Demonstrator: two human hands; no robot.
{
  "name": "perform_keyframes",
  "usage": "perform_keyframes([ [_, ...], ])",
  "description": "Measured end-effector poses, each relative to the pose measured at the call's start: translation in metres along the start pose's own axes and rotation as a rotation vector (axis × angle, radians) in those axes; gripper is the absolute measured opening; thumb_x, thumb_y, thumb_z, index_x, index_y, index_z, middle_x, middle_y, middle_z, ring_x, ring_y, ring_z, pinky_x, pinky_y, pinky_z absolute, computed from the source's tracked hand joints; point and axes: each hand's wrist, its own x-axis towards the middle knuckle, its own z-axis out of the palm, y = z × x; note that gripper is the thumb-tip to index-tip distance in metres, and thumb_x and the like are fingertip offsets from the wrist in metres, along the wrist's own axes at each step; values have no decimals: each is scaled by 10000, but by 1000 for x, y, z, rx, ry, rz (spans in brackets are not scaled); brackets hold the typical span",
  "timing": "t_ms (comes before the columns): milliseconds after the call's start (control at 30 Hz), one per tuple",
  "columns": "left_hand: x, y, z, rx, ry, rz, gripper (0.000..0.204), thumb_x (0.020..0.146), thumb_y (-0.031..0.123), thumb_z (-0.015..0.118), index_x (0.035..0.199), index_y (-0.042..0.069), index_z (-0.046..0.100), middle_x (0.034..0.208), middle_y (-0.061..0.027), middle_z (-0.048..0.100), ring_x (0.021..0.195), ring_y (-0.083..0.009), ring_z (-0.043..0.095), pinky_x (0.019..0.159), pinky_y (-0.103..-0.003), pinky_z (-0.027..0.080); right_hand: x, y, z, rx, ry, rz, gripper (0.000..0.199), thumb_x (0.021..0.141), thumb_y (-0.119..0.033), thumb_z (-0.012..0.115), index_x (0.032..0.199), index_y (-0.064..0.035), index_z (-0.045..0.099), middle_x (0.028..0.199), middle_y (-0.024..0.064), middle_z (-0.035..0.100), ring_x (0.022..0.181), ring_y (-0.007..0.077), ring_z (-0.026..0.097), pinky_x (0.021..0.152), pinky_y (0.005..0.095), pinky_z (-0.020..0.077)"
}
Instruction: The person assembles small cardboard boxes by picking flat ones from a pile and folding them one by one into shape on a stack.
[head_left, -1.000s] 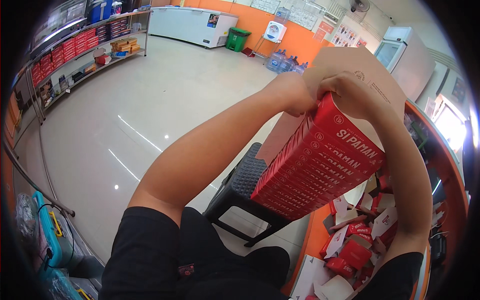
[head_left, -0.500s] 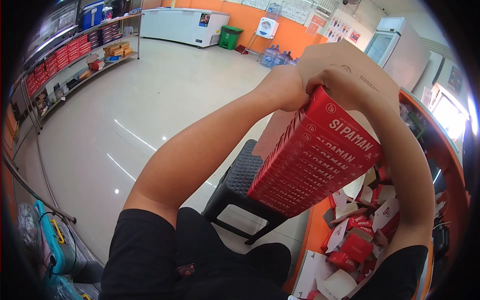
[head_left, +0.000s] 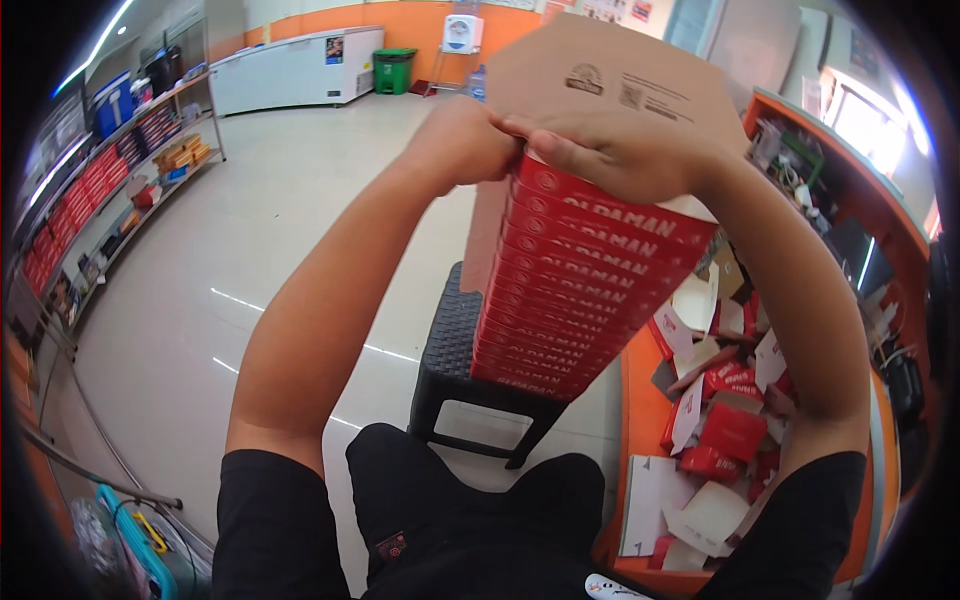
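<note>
Fingers of the left hand [head_left: 465, 140] curl in at the left corner of the top red box [head_left: 610, 212], and the right hand [head_left: 640, 155] lies across it from the right, fingers nearly straight, tips meeting the left (whether either pinches cardboard, I cannot tell). That box tops a tall red stack [head_left: 570, 300] on the black stool [head_left: 452, 335], with brown cardboard [head_left: 620, 70] rising on the far side. Folding that corner looks like the step in hand; the next move seems to call for pressing the fold snug without tipping the stack toward the loose boxes [head_left: 732, 430] at near right
</note>
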Motion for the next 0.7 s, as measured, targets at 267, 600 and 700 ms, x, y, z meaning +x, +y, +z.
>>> perform_keyframes([
  [267, -15, 15, -6, -121, -57, -40, 295, 879, 238, 710, 912, -55, 726, 772, -80, 690, 682, -124, 644, 648, -261, 540, -22, 35, -20, -95, 300, 131, 363, 1025, -382, 481, 1295, -211, 652, 1117, 74, 705, 943, 204, 662, 846, 314, 509],
  [600, -18, 51, -8, -133, -38, -27, 424, 925, 299, 647, 1164, -51, 664, 986, -109, 701, 813, -140, 657, 752, -263, 525, -114, 55, 4, 22, 499, 356, 163, 908, -39, 581, 1017, 0, 695, 886, 115, 694, 827, 219, 653, 809, 307, 515],
  [700, -12, 49, -15, 29, -58, 24, 384, 889, 220, 674, 1144, -67, 674, 958, -97, 707, 788, -124, 650, 744, -255, 512, -121, 74, 35, 39, 527, 261, 146, 836, 40, 586, 942, 1, 680, 999, 108, 687, 936, 259, 642, 860, 305, 500],
])
